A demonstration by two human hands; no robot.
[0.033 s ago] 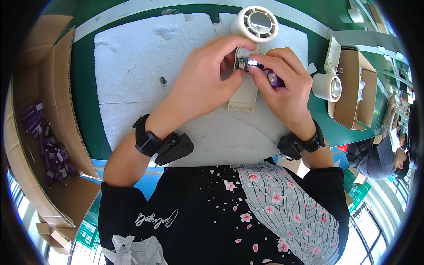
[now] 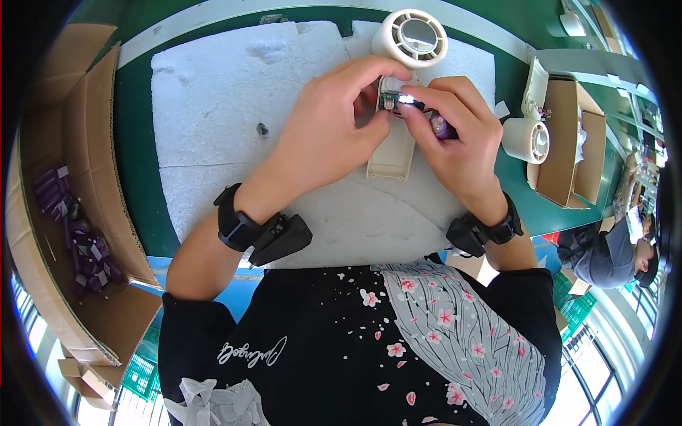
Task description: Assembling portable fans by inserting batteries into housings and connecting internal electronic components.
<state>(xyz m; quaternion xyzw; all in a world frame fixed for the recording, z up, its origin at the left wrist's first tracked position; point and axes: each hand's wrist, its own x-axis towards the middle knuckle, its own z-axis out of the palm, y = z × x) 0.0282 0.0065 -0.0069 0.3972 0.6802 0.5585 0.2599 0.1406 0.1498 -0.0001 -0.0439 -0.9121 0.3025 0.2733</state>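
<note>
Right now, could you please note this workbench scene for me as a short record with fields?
Left hand: curled at the left edge of a cream casing
Right hand: pinching a small lit circuit board, a purple cell within its curl
Beyond the hands: round cream fan head
Work surface: white foam sheet on a green table
Left side: cardboard box holding more purple cells
Right side: second cream fan beside a smaller box

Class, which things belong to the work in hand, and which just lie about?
In the work: lit circuit board, purple cylinder, cream casing, cream fan head, foam sheet.
Seemingly lying about: second cream fan, right-hand cardboard box, crumpled white material.
</note>
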